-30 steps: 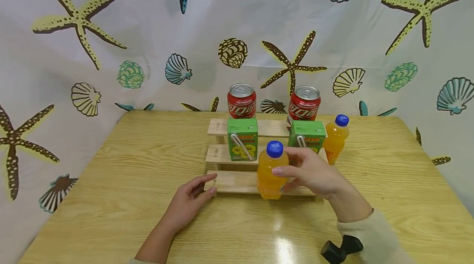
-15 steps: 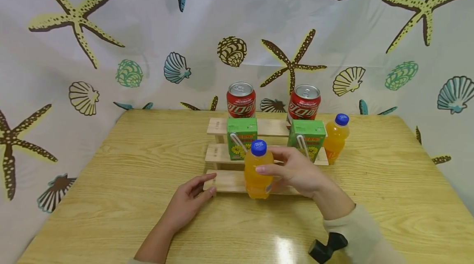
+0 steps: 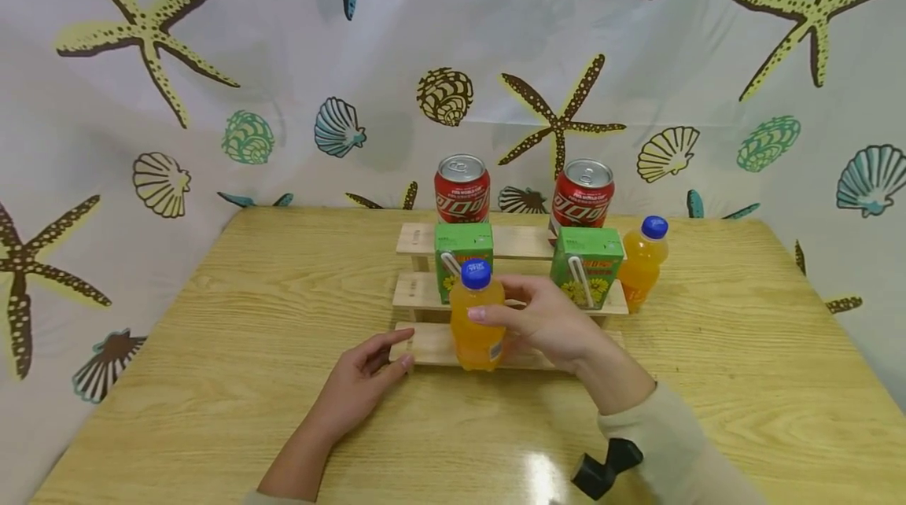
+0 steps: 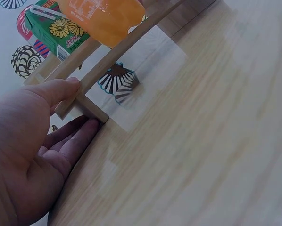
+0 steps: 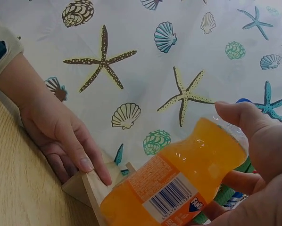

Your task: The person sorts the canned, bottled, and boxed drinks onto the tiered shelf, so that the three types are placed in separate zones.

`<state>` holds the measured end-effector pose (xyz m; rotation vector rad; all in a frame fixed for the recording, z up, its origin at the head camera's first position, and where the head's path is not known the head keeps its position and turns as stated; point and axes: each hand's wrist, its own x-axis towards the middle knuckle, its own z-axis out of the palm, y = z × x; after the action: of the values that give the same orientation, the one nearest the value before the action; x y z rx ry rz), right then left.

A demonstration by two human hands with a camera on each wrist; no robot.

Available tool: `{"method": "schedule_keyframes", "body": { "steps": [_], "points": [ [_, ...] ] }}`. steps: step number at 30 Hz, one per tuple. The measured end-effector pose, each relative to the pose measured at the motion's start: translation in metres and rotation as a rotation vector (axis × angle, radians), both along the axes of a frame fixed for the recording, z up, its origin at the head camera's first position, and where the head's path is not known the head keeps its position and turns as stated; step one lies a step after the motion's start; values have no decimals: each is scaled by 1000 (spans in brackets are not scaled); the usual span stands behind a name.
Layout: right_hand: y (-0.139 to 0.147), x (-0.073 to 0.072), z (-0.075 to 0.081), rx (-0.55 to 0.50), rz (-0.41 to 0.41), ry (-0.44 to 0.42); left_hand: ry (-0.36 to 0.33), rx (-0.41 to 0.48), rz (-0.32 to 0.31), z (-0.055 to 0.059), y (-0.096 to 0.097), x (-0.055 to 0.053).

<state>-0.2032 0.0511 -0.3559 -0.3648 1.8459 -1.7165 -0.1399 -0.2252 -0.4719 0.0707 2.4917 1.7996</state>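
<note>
My right hand (image 3: 548, 324) grips an orange soda bottle (image 3: 477, 328) with a blue cap, thumb in front and fingers behind. The bottle is upright at the lowest tier of a wooden three-tier rack (image 3: 432, 344), left of its middle; whether its base touches the plank I cannot tell. In the right wrist view the bottle (image 5: 174, 174) shows its barcode label. My left hand (image 3: 361, 379) holds the left end of that lowest tier. In the left wrist view the left hand (image 4: 32, 146) has its thumb against the plank and its other fingers by the rack's leg.
Two green juice boxes, left (image 3: 453, 241) and right (image 3: 587, 265), stand on the middle tier. Red cans, left (image 3: 462, 189) and right (image 3: 582, 194), stand on the top tier. Another orange bottle (image 3: 642, 263) stands right of the rack. Behind the wooden table (image 3: 248, 293) hangs a patterned cloth (image 3: 396, 33).
My right hand has carried the orange soda bottle leftward along the front of the lowest tier, from right of the left juice box to in front of it. The left hand has stayed put.
</note>
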Motion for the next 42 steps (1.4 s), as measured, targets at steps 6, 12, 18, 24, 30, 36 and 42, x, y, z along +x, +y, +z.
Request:
{"method": "schedule_keyframes", "body": {
  "steps": [6, 12, 18, 24, 30, 36, 42],
  "points": [
    [-4, 1, -2, -38, -18, -29, -12, 1, -1, 0, 0, 0],
    [-10, 4, -6, -97, -31, -16, -13, 1, -8, 1, -1, 0],
    [-15, 8, -10, -117, -64, 2, -12, 2, -6, 1, 0, 0],
    [-19, 10, -12, -85, -99, 4, -12, 9, -9, 0, 0, 0],
    [-21, 12, -10, -71, -123, -11, -14, 18, -5, 2, 0, 0],
    [-21, 14, -12, -62, -128, 12, -13, 15, -7, 1, 0, -1],
    [-23, 16, -13, -54, -136, 24, -22, 7, 3, 0, -1, 0]
  ]
}}
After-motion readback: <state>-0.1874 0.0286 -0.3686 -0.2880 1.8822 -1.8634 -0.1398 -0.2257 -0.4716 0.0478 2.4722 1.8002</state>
